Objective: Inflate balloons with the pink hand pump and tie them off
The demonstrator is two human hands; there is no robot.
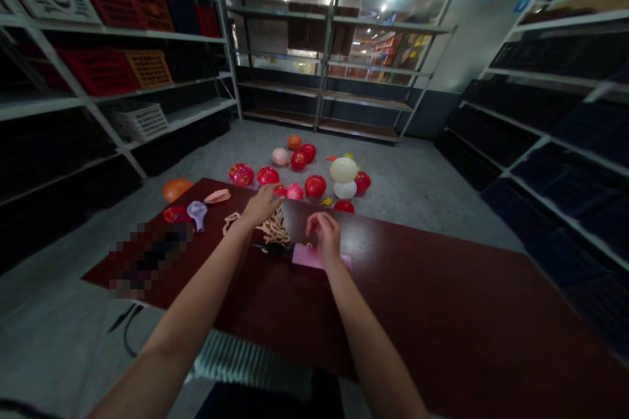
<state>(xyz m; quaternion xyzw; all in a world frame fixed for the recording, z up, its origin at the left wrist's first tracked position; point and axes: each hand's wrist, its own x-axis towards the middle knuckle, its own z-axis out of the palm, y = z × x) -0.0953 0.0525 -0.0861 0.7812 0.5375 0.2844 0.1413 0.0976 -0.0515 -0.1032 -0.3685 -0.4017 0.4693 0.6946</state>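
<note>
My left hand (263, 207) hovers over or touches a loose pile of beige, curly rope-like pieces (275, 230), with its fingers stretched out. Whether its fingertips meet the pile I cannot tell. Close to the right, my right hand (325, 236) is raised with bent, parted fingers and nothing visible in them. Below it lies a flat pink rectangle (304, 258), partly hidden by the hand and wrist. A small dark object (278, 249) sits between the pile and the pink piece; its kind is unclear.
The dark red-brown table (432, 294) carries deflated balloons at its left, including a lilac one (197, 215) and a peach one (217, 196). Inflated balloons (315, 185) lie on the floor beyond. Metal shelves (322, 46) stand around, with crates (98, 71) on the left.
</note>
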